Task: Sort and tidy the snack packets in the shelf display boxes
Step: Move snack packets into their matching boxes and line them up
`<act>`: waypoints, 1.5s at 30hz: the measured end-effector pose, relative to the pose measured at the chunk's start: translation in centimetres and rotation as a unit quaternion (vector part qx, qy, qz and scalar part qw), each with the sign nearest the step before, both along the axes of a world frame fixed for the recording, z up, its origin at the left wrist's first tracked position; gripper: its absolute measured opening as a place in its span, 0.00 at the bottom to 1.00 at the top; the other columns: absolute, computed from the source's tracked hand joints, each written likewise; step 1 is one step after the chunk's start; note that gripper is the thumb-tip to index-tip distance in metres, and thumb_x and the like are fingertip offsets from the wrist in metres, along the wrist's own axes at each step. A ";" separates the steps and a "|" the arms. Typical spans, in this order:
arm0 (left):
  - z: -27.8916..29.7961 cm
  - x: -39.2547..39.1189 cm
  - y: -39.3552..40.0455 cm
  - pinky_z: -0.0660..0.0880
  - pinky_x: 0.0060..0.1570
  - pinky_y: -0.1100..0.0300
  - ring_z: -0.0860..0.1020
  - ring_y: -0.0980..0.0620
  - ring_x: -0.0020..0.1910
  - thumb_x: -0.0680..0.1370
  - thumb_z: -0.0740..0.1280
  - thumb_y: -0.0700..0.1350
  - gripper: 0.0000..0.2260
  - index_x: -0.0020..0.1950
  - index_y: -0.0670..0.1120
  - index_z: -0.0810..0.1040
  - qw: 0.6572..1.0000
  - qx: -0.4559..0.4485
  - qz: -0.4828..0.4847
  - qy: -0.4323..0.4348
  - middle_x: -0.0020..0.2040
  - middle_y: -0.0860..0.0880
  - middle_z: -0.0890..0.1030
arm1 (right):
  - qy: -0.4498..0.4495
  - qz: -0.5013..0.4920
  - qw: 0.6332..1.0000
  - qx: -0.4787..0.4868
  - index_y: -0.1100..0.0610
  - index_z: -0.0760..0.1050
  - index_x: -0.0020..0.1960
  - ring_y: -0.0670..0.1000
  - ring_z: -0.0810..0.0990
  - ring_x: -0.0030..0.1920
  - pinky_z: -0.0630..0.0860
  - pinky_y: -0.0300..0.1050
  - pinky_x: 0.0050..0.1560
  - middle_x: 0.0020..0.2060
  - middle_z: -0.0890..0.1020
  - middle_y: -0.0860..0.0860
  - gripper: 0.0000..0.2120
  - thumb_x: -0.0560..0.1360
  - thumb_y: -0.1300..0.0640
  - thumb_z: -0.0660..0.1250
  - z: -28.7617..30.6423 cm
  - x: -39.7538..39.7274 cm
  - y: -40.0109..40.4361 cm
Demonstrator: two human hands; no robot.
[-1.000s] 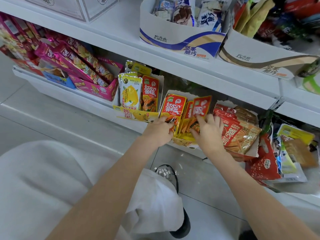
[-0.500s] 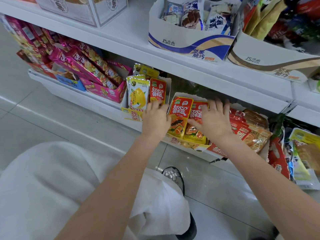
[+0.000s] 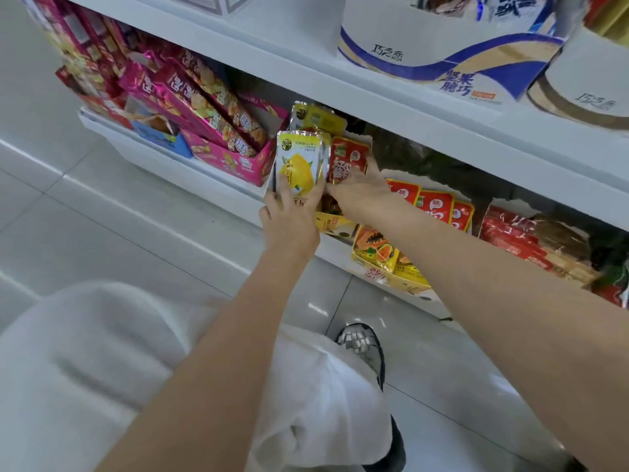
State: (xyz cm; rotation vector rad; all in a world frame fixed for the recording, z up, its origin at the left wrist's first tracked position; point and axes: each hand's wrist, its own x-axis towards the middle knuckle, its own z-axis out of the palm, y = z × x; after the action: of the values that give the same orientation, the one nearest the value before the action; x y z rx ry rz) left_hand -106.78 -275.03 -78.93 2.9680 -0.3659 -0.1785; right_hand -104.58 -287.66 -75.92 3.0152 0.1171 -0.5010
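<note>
On the lower shelf a yellow display box [image 3: 335, 223] holds upright yellow mango packets [image 3: 299, 157] and a red packet [image 3: 347, 158]. My left hand [image 3: 289, 216] grips the front mango packet from below, thumb and fingers on its face. Beside it, my right hand [image 3: 362, 190] reaches across and its fingers lie on the lower part of the red packet; whether they pinch it is hidden. To the right, a second box [image 3: 391, 277] carries red and orange papaya packets [image 3: 434, 207].
A pink box of long pink snack packs [image 3: 218, 107] stands left of the yellow box. Red and brown packets [image 3: 531, 240] lie at the right. The upper shelf carries white-and-blue boxes [image 3: 442, 59]. Below are white floor tiles, my white trousers and a shoe [image 3: 360, 345].
Both hands left the papaya packet box and moved left to the mango box. The left hand took hold of the front mango packet; the right hand came onto the red packet. The camera shifted left.
</note>
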 end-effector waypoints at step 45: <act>1.1 3.6 3.8 0.74 0.50 0.53 0.70 0.42 0.66 0.74 0.59 0.31 0.23 0.68 0.46 0.66 0.978 -0.204 -0.029 -0.029 0.76 0.47 0.54 | -0.002 -0.369 0.834 0.410 0.62 0.60 0.69 0.59 0.69 0.67 0.67 0.50 0.66 0.65 0.69 0.59 0.22 0.78 0.57 0.60 -1.4 2.8 2.9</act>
State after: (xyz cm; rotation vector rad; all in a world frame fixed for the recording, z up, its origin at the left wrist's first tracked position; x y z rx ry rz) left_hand -103.14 -271.22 -77.81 2.5622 -0.4371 -0.0177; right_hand -101.83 -284.77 -77.29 3.8057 -1.1800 -0.5965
